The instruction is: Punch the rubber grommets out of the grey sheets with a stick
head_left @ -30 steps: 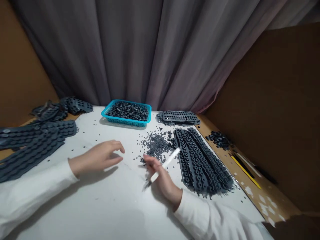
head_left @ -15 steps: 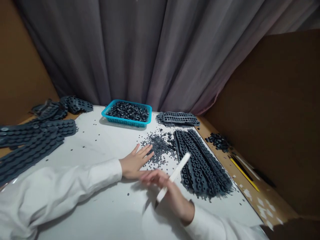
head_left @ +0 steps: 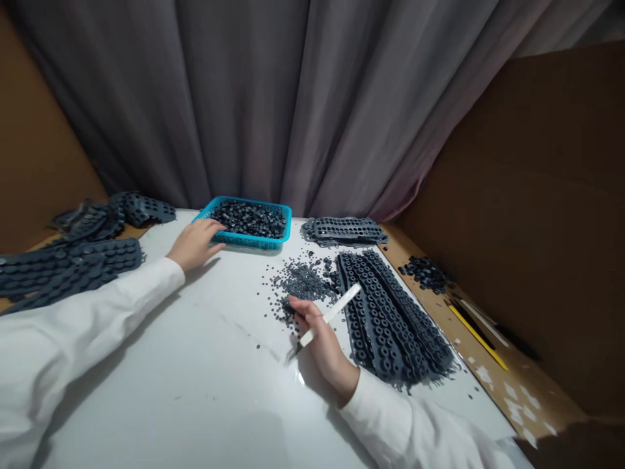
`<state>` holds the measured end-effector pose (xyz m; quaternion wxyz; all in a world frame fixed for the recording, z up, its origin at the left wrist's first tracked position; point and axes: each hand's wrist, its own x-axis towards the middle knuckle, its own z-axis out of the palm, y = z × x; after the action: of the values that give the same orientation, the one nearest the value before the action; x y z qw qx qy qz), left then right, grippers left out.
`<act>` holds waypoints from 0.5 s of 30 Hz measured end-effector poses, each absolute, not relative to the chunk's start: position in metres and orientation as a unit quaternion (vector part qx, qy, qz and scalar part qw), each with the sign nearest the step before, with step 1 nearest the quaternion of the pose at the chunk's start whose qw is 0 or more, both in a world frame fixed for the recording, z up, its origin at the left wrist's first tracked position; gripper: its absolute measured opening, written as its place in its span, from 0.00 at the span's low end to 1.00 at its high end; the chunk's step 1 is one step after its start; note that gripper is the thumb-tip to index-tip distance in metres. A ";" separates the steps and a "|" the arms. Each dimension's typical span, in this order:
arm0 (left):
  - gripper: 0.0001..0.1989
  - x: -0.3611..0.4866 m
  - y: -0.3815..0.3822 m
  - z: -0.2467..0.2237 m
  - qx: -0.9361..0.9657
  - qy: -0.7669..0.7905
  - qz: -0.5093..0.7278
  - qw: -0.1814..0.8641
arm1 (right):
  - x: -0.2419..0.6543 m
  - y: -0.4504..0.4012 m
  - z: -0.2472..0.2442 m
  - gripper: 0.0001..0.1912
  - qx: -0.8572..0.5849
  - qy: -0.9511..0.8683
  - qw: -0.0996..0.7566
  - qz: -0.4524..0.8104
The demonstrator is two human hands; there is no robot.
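Note:
My left hand (head_left: 196, 242) is at the front left corner of a turquoise plastic basket (head_left: 258, 243) filled with small black pieces. Its fingers reach over the rim, with the thumb apart and lower, by the front wall. My right hand (head_left: 325, 345) holds a slim white-handled tool (head_left: 342, 303) slantwise across the fingers; its thin dark tip points down to the left, the exact kind unclear. The right fingertips are at the near edge of a scatter of tiny dark grey discs (head_left: 303, 281) on the white table top (head_left: 195, 391).
Dark strips with rows of rings (head_left: 385, 319) lie right of the discs, and perforated sheets (head_left: 344, 229) behind them. More dark strips (head_left: 112, 254) are at the left. A heap of black pieces (head_left: 427, 273) and a yellow tool (head_left: 478, 339) lie on the brown right edge.
My left hand has moved from beside the discs, left and away, to the basket. My right hand has shifted slightly forward with the white-handled tool. Loose discs left of the pile are gone.

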<state>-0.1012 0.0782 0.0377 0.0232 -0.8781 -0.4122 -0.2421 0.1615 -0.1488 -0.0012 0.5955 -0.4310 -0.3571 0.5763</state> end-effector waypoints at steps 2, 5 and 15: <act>0.15 -0.115 0.094 0.032 -0.865 -0.430 -0.258 0.031 | 0.172 -0.148 0.004 0.12 -0.430 -0.383 0.609 0.545; 0.13 -0.116 0.110 0.025 -0.858 -0.434 -0.272 0.030 | 0.176 -0.151 0.009 0.12 -0.440 -0.405 0.612 0.518; 0.14 -0.096 0.116 0.017 -0.868 -0.417 -0.270 -0.006 | 0.196 -0.150 0.008 0.14 -0.496 -0.437 0.600 0.450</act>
<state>-0.0959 0.1164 0.0170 -0.0055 -0.8678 -0.4173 -0.2697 0.1960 -0.1500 0.0084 0.5999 -0.4964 -0.4370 0.4503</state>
